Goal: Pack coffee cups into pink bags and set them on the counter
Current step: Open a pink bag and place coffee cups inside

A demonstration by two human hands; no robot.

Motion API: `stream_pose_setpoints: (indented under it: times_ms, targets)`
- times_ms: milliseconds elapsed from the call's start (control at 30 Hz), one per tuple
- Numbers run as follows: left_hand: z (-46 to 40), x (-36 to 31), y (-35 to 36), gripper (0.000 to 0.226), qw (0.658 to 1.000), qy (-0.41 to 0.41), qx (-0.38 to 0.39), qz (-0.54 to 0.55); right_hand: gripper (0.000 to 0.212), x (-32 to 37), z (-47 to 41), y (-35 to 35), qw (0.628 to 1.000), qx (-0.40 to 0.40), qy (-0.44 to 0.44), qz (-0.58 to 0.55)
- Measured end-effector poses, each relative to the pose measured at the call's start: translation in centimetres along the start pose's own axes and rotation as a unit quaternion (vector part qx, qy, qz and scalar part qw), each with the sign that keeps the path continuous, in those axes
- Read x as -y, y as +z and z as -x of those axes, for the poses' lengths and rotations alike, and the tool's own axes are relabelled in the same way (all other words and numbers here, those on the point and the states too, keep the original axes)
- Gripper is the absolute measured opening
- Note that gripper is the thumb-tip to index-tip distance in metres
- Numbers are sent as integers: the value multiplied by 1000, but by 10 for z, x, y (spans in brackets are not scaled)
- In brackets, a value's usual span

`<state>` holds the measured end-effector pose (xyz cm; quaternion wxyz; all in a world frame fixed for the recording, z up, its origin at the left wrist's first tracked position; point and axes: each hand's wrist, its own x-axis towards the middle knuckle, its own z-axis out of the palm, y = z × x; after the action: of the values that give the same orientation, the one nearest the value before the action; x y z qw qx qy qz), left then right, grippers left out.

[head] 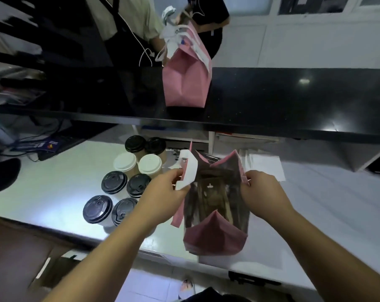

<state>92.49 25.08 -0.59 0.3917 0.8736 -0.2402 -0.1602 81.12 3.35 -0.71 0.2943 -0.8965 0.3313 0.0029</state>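
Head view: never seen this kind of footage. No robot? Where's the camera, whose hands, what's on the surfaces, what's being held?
No robot here: a person works with bare hands, and the one wide-angle camera sits on their head, looking forward and down. The left hand and the right hand each pinch one side of an open pink bag, spreading its mouth; a white slip hangs at the left-hand side. The bag sits at the near edge of the white worktop. Left of it stand eight lidded coffee cups, six with black lids and two with white. Beyond, on the raised black counter, stands a second pink bag. Another person stands behind that counter.
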Motion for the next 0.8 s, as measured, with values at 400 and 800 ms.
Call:
stream_pose_setpoints:
  times_ms: [400,800]
  targets:
    - [-37,33,-13,24,984,-5,105,146,31,24,-10,22,996,-38,67,36]
    - [-26,97,-64,41,985,-27,136,-101,32,13,-18,20,999,-10,45,24]
